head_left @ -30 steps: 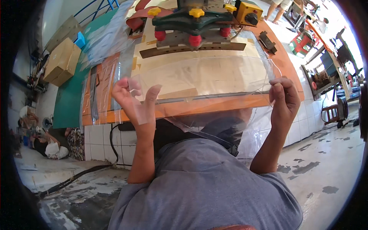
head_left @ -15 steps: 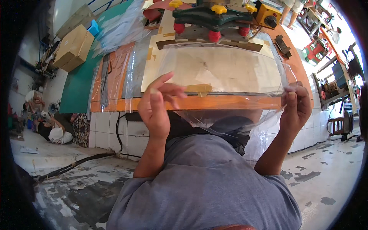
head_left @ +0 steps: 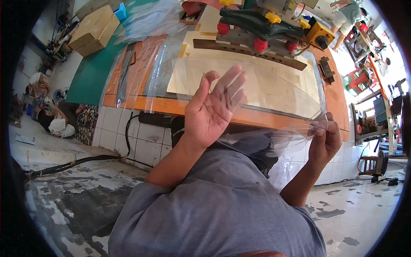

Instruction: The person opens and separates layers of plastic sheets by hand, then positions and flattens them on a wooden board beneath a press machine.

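Right hand [head_left: 325,137]: thumb and fingers pinched one end of a clear plastic sheet [head_left: 278,94], which extended leftward above the counter [head_left: 335,96] and its pale board [head_left: 310,83]. Left hand [head_left: 210,112]: palm upturned and fingers spread wide, overlapping the sheet in view; contact could not be determined. Beyond the sheet stood a machine with a dark green frame [head_left: 250,21] and red feet [head_left: 260,45].

Glare at right, dark curved rim.

Bright daylight [head_left: 390,43] falls across patchy floor [head_left: 85,201] and white tiles [head_left: 147,135].
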A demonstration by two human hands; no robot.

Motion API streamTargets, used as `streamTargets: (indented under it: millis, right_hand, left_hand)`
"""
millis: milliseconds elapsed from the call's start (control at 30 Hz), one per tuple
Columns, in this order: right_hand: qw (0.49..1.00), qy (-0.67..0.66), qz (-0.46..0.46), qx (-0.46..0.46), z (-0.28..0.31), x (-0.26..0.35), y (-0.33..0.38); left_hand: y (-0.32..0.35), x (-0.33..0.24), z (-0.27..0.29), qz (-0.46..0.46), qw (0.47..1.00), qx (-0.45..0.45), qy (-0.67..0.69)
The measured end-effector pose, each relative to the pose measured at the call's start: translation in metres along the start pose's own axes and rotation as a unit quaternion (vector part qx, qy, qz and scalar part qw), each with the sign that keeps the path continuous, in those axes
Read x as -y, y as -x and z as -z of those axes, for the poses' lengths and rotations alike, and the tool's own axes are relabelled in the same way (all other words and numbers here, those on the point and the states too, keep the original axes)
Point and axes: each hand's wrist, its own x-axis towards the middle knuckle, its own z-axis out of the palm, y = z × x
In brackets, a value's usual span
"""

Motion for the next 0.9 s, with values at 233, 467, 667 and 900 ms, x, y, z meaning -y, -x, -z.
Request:
streamTargets:
  millis: [233, 467, 667, 900]
  right_hand:
    - [0.998, 0.018, -0.054, -0.034, 0.004, -0.006, 0.006]
    - [0.997, 0.040, -0.046, -0.041, 0.008, -0.010, 0.007]
    - [0.998, 0.030, -0.049, -0.040, -0.003, -0.007, 0.005]
    - [0.997, 0.039, -0.047, -0.038, -0.004, -0.006, 0.002]
  left_hand:
    - [0.002, -0.002, -0.019, -0.047, 0.997, 0.012, -0.052]
    - [0.002, -0.017, -0.019, -0.096, 0.986, -0.005, -0.138]
    - [0.002, -0.017, -0.018, -0.127, 0.981, -0.011, -0.145]
    - [0.006, -0.023, -0.013, -0.130, 0.984, 0.032, -0.113]
